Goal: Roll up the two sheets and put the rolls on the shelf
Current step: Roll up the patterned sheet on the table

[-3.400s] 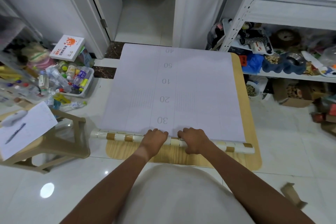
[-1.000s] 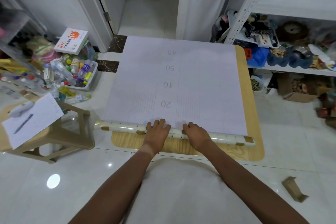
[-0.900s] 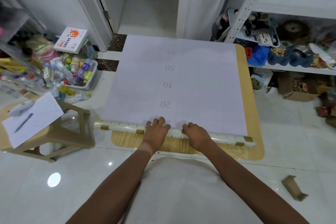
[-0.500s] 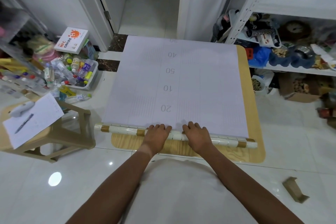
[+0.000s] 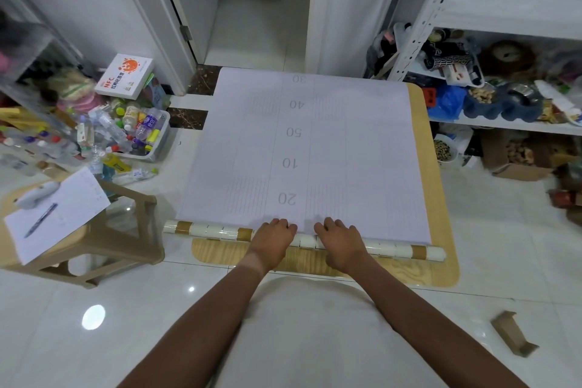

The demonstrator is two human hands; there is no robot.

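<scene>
Sheet (image 5: 315, 148) lay flat on the wooden table (image 5: 441, 268), near edge wound into a roll (image 5: 214, 231). Left hand (image 5: 273, 241) & right hand (image 5: 340, 241) sat mid-roll, fingers curled over it. Prob. light, floppy, springy; better gripped wider apart.
</scene>
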